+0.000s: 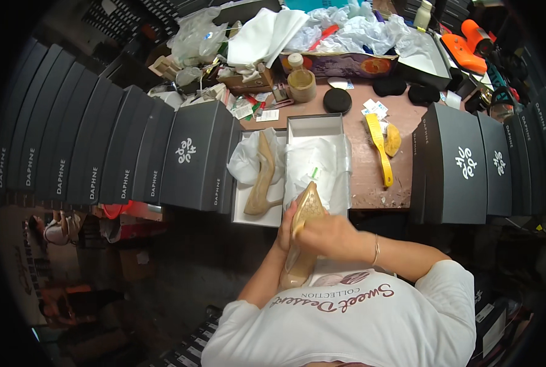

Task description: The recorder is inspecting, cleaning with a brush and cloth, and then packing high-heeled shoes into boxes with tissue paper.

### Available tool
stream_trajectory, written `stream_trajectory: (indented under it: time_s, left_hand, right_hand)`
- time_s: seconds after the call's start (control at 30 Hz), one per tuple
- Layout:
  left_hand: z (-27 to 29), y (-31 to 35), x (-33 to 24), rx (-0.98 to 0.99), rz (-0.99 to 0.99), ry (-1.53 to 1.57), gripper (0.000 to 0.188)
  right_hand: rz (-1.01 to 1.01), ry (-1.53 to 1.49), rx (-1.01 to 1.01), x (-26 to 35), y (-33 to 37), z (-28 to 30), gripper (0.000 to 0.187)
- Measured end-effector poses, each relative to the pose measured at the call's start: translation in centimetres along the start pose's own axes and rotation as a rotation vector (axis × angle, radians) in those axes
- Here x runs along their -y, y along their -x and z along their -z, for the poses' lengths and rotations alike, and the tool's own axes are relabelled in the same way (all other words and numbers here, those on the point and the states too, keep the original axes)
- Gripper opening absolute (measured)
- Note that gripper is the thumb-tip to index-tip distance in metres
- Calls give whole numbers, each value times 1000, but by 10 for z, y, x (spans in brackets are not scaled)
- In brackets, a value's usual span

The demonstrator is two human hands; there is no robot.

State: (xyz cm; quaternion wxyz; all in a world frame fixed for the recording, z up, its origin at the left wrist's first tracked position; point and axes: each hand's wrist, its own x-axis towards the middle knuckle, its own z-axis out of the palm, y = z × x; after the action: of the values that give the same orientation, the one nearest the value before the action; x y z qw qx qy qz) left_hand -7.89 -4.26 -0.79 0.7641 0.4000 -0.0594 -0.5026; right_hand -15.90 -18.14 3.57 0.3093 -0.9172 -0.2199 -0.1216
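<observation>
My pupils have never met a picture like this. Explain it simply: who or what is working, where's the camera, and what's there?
No machine here: one person works bare-handed. A wide fisheye camera on the head looks down, so straight edges bend. The left hand holds a beige high-heeled shoe; the right hand bends over it, its grip hidden. A similar second shoe lies in an open white-lined box. The table also bears a yellow brush and a bottle, with dark boxes at both sides.
</observation>
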Motion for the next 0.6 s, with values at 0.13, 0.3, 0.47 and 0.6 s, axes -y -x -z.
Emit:
stream_trajectory:
  time_s: [0.13, 0.3, 0.47, 0.6]
  left_hand:
    - [-6, -39, -51, -33, -134, -137, 63]
    - [23, -76, -114, -334, -500, -644, 46]
    - [129, -51, -91, -473, -120, -1327, 56]
    - [154, -60, -35, -595, -302, -1679, 48]
  right_hand:
    - [-502, -166, -485, -79, -24, 41, 12]
    - [-681, -457, -571, -70, -5, 58, 9]
    - [-763, -757, -625, -75, 35, 17, 10]
    - [-739, -770, -542, -60, 21, 14, 12]
